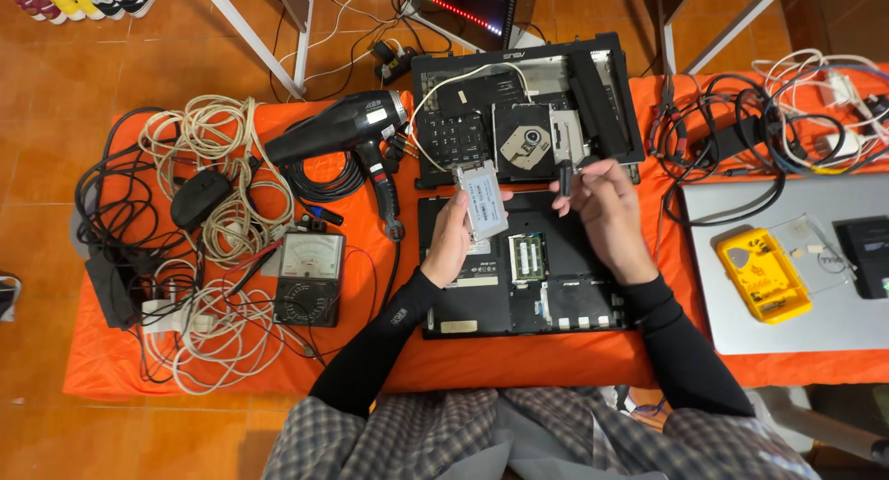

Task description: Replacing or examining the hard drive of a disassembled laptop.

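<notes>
Left hand [451, 242]: grips a silver drive [483, 200], already out.
Right hand [604, 211]: pinches a black screwdriver [564, 176].
Laptop base [519, 267]: open at the orange cloth's [231, 369] front edge.

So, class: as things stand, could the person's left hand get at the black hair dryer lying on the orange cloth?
Probably not right away. The left hand is shut on a silver drive, so it is occupied. Otherwise the way looks free: the hair dryer lies uncovered just to that hand's left, with nothing between them.
</notes>
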